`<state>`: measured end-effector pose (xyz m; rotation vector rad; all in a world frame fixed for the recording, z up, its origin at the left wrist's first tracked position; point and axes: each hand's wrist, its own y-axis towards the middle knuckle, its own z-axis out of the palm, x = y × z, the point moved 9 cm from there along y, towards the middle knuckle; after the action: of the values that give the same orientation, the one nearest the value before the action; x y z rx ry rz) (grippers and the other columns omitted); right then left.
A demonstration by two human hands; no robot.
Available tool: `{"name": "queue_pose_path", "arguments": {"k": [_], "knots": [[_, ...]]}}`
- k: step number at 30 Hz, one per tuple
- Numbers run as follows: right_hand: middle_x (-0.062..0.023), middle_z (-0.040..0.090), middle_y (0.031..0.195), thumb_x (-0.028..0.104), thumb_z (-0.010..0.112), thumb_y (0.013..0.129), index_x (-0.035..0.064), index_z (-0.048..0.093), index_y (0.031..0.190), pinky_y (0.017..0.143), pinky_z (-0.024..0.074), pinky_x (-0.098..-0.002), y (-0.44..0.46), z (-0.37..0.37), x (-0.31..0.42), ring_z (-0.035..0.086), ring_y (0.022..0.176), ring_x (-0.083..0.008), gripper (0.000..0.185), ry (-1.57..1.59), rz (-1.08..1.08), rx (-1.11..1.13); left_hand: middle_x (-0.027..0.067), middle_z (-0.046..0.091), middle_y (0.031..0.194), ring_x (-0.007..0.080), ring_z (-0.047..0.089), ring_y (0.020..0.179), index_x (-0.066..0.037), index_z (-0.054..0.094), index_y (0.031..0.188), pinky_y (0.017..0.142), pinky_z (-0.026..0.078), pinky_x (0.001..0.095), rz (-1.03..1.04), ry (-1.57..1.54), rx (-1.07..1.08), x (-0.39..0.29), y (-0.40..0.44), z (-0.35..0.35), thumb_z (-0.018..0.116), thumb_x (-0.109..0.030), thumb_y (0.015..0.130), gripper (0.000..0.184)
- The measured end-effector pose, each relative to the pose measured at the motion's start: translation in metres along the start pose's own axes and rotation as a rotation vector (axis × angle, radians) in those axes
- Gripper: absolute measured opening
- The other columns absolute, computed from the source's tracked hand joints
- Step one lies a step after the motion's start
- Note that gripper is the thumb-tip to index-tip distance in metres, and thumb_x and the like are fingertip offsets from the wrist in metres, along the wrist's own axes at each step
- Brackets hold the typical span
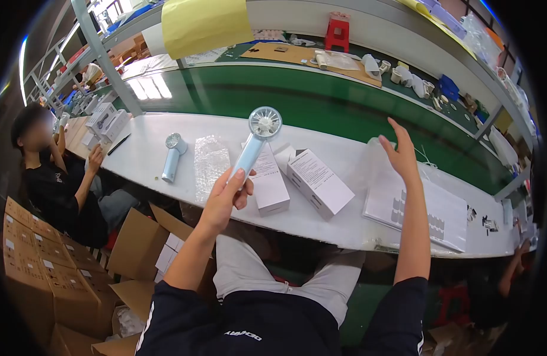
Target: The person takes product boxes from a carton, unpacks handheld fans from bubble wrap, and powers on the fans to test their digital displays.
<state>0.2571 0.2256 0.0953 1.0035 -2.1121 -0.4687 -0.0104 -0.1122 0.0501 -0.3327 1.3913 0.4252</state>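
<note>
The bare left hand [227, 194] gripped firmly, thumb extended forward and fingers curled, while the bare left forearm [193, 254] slanted forward and inward. The bare right hand [402, 153] was spread, thumb apart from its outstretched fingers, the bare right forearm [415, 228] reaching forward.

handheld fan [254, 146]: smooth, glossy plastic | bubble wrap [211, 169]: clear, bumpy, shiny plastic film | printed boxes [322, 184]: smooth, matt card | tabletop [144, 145]: smooth, soft sheen | green strip [321, 113]: smooth, glossy | open carton [132, 240]: matt cardboard | trousers [244, 264]: matt cloth | shelf post [107, 66]: smooth metal
</note>
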Motion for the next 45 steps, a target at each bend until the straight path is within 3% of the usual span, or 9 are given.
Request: {"name": "queue_pose_path", "arguments": {"k": [13,17,19,22,25,28,38,42,45], "knots": [[-0.0143,0.063,0.122,0.024,0.062,0.097,0.0011,0.044,0.141,0.098,0.0475,-0.0355,-0.112,0.066,0.186,0.063,0.11,-0.0244,0.053,1.184,0.174,0.43,0.0098,0.063,0.096,0.0106,0.058,0.068,-0.001,0.043,0.135,0.063,0.046,0.0255,0.198,0.331,0.358,-0.007,-0.018,0.125,0.054,-0.027,0.102,0.044],[-0.0143,0.064,0.103,0.025,0.05,0.101,0.0027,0.043,0.129,0.091,0.0519,-0.0411,-0.119,0.042,0.143,0.065,0.097,-0.0276,0.036,1.473,0.41,0.13,0.0123,0.069,0.079,0.0226,0.064,0.065,-0.005,0.07,0.106,0.061,0.05,0.034,0.329,0.817,0.524,-0.049,0.005,0.153,0.068,-0.034,0.091,0.033],[-0.0131,0.063,0.093,0.029,0.047,0.102,0.004,0.042,0.126,0.08,0.0553,-0.0431,-0.126,0.017,0.106,0.066,0.086,-0.0279,0.035,1.562,0.502,-0.108,0.0101,0.066,0.071,0.0211,0.06,0.064,-0.003,0.072,0.087,0.06,0.047,0.0318,0.578,0.785,0.258,-0.081,0.044,0.153,0.071,-0.024,0.086,0.021],[-0.0119,0.059,0.084,0.033,0.045,0.102,0.0058,0.041,0.122,0.062,0.0534,-0.0428,-0.147,-0.009,0.065,0.063,0.071,-0.0271,0.035,1.501,0.56,-0.21,0.0151,0.068,0.105,0.0258,0.064,0.093,-0.005,0.065,0.112,0.076,0.05,0.0394,0.765,0.991,0.11,-0.074,0.134,0.172,0.074,-0.035,0.084,0.043],[-0.0129,0.057,0.083,0.031,0.046,0.101,0.0053,0.041,0.125,0.055,0.0503,-0.0367,-0.171,-0.015,0.07,0.061,0.068,-0.0265,0.035,1.423,0.621,-0.222,0.018,0.063,0.121,0.0343,0.06,0.112,-0.006,0.051,0.131,0.094,0.05,0.0428,0.458,1.461,0.141,-0.009,0.214,0.193,0.079,-0.045,0.073,0.076],[-0.0146,0.057,0.083,0.026,0.047,0.099,0.0029,0.039,0.127,0.055,0.0498,-0.0356,-0.202,-0.025,0.066,0.06,0.068,-0.0261,0.037,1.333,0.574,-0.189,0.0221,0.065,0.12,0.0369,0.065,0.111,-0.006,0.058,0.123,0.091,0.054,0.0473,0.219,1.567,0.382,0.062,0.279,0.181,0.074,-0.029,0.077,0.054],[-0.0112,0.05,0.074,0.03,0.053,0.093,0.0008,0.033,0.138,0.041,0.0462,-0.0304,-0.246,-0.059,0.037,0.054,0.053,-0.0205,0.057,1.32,0.574,-0.149,0.0189,0.069,0.081,0.038,0.068,0.076,-0.012,0.063,0.12,0.066,0.053,0.0507,0.711,1.492,-0.533,-0.132,0.14,0.033,0.056,-0.011,0.086,0.034],[-0.0121,0.053,0.082,0.024,0.055,0.09,0.0,0.034,0.133,0.042,0.0479,-0.0296,-0.199,-0.043,0.05,0.058,0.055,-0.0208,0.054,1.251,0.583,-0.076,0.0172,0.069,0.098,0.0369,0.068,0.083,-0.007,0.061,0.12,0.07,0.053,0.0485,0.669,1.654,-0.623,-0.108,0.064,-0.04,0.055,-0.009,0.086,0.034],[-0.0104,0.053,0.084,0.022,0.054,0.092,0.0007,0.035,0.133,0.04,0.0453,-0.028,-0.147,-0.015,0.074,0.057,0.054,-0.0179,0.05,1.299,0.456,0.092,0.0166,0.066,0.112,0.0355,0.068,0.087,-0.003,0.057,0.12,0.073,0.053,0.0474,0.236,1.766,-0.443,-0.041,0.058,-0.076,0.057,-0.015,0.089,0.033]]}}
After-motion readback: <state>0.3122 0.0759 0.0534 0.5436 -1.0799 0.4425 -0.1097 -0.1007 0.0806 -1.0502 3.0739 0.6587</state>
